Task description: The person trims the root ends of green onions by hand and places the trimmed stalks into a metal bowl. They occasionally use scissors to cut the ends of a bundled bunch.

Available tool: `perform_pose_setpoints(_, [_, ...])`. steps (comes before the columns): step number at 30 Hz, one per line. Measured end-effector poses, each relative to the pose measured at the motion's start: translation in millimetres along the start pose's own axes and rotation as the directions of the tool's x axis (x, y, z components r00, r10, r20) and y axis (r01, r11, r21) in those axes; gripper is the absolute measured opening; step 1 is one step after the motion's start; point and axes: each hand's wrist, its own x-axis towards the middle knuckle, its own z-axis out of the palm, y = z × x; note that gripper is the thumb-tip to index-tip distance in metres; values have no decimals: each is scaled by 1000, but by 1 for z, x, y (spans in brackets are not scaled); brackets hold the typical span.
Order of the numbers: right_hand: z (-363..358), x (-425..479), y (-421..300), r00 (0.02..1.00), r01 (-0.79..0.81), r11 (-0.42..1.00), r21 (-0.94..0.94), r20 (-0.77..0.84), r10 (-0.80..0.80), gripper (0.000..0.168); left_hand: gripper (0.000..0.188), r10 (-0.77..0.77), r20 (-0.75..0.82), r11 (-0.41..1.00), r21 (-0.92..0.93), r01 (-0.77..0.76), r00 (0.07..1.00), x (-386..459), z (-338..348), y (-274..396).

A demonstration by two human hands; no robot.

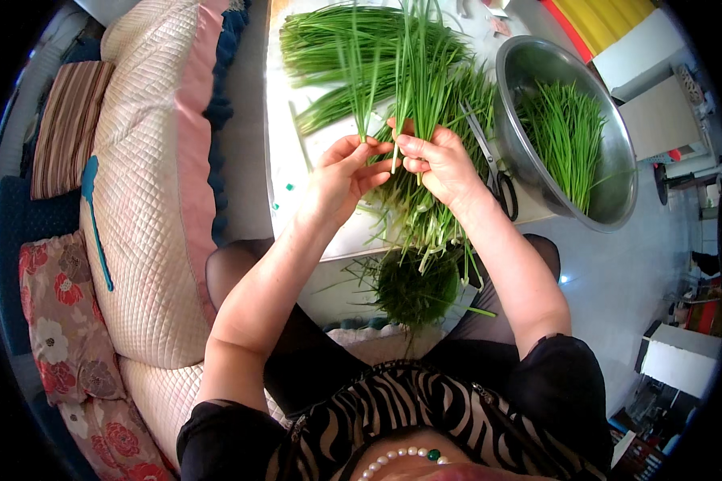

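Note:
My left hand [343, 174] pinches a few long green chives [361, 102] between thumb and forefinger, its other fingers spread. Close beside it, my right hand [439, 159] grips a thicker bunch of chives [424, 78], one pale stalk standing a little apart. Under and behind both hands lies a loose pile of chives [421, 210] that hangs over the table's near edge. Neater bundles [337, 45] lie at the back of the white table [292, 222]. Black-handled scissors [486, 144] rest right of my right hand, partly on the greens.
A large steel basin [620, 174] holding chives stands at the right. Dark green trimmings [415, 291] fill a container between my knees. A quilted sofa cover [141, 180] with a blue fly swatter [96, 222] and cushions [66, 129] lies at the left.

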Motion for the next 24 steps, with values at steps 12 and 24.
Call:
perform_pose_setpoints(12, [1, 0, 1, 998, -31, 999, -14, -55, 30, 19, 9, -32, 12, 998, -47, 33, 999, 0, -2, -2])
perform_pose_setpoints(24, [2, 6, 6, 997, 6, 986, -167, -72, -18, 13, 15, -59, 66, 997, 57, 55, 996, -3, 8, -5])
